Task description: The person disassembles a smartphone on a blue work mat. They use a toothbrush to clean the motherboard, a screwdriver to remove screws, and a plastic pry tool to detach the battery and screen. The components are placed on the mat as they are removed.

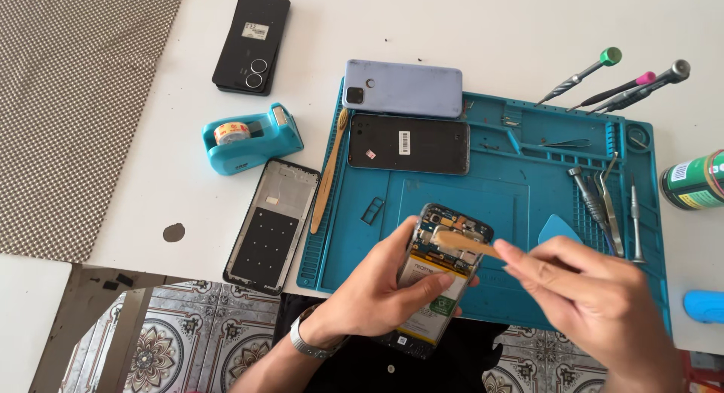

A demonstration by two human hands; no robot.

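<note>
My left hand (377, 291) holds an opened phone (437, 276) whose pale battery label (434, 284) is a tall rectangle, cream with green print. At twelve o'clock from it, on the blue mat (498, 174), a black back cover (408, 143) carries a small white barcode sticker (404, 142) and a tiny white square sticker (370, 154). At eleven o'clock, a black phone (251, 43) bears a white rectangular label (255, 32). At three o'clock, a green can (695, 180) wears a green and yellow wrap label with a white patch (681, 172).
</note>
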